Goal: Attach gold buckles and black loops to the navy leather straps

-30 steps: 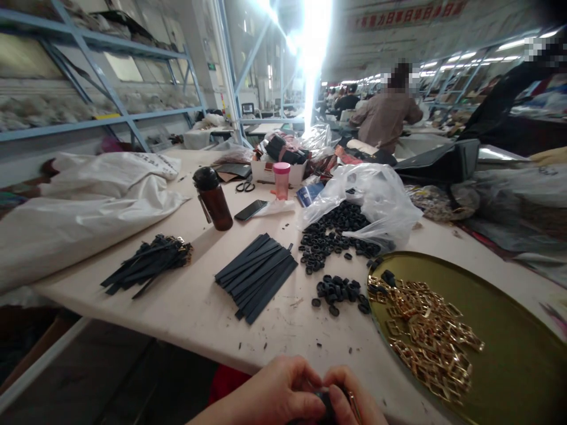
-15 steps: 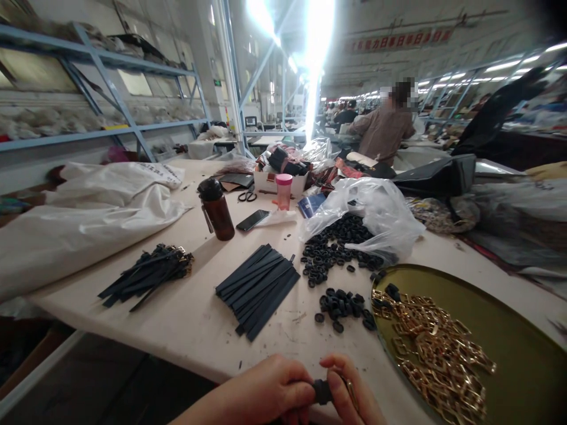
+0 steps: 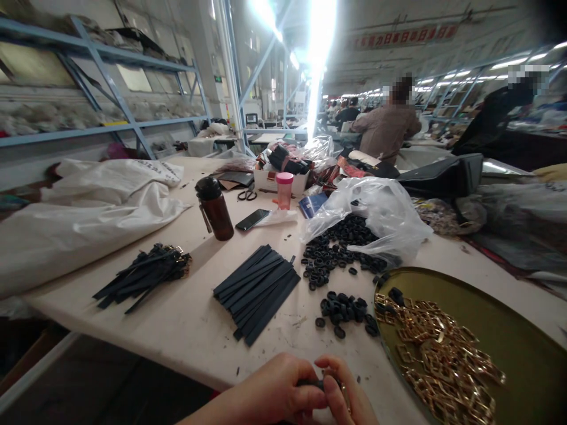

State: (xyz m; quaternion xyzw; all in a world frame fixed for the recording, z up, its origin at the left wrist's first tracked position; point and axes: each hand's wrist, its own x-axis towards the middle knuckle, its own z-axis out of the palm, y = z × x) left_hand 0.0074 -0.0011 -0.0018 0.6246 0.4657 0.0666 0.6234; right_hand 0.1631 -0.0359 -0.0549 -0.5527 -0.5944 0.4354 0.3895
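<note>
At the table's front edge, my left hand (image 3: 290, 386) and my right hand (image 3: 343, 392) meet, fingers closed on a small black strap piece (image 3: 315, 383). A gold buckle (image 3: 344, 389) shows partly between the fingers of my right hand. Beyond them lies a fan of flat black straps (image 3: 257, 292). Black loops (image 3: 345, 307) form a small pile to its right, with a larger heap (image 3: 336, 239) behind, partly under a clear plastic bag (image 3: 376, 206). Gold buckles (image 3: 443, 348) fill part of a round olive tray (image 3: 509, 330) at the right.
Straps with buckles (image 3: 148, 274) lie at the left. Farther back are a brown bottle (image 3: 215, 209), a phone (image 3: 252, 219), scissors (image 3: 247, 195), a pink-lidded jar (image 3: 284, 192) and a full box (image 3: 279, 180). White sacking (image 3: 88, 218) covers the left side. A person (image 3: 385, 130) stands behind.
My hands have drawn closer together around the strap piece, and less of it and of the buckle shows. The view has shifted slightly.
</note>
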